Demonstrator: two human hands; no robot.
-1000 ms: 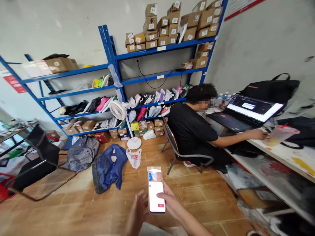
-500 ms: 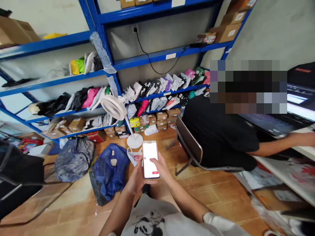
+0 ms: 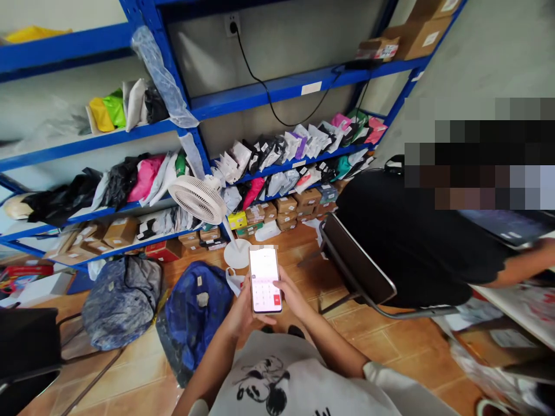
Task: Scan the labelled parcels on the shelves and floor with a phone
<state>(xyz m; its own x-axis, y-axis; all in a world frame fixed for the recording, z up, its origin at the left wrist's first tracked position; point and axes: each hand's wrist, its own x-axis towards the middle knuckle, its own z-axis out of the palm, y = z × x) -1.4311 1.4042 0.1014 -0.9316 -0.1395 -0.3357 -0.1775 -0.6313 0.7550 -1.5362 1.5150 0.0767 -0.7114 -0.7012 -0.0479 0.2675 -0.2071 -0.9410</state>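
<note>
A smartphone with a lit screen is held upright in front of my body. On its screen a number keypad shows, with a red button at the lower right. My left hand is closed around the phone's left side and lower back, fingertips showing below its bottom edge. From the other side my right hand grips the phone's right edge, its thumb over the keypad. The fingers of that hand behind the phone are hidden.
Blue shelving full of bagged parcels lines the wall. A white fan stands ahead. Blue sacks and a grey-blue bag lie on the floor at left. A person in black sits on a chair at right.
The phone's screen has gone from mostly white to a number keypad with a larger red button. My right thumb has shifted toward the phone's right edge. The view has tilted down somewhat.
</note>
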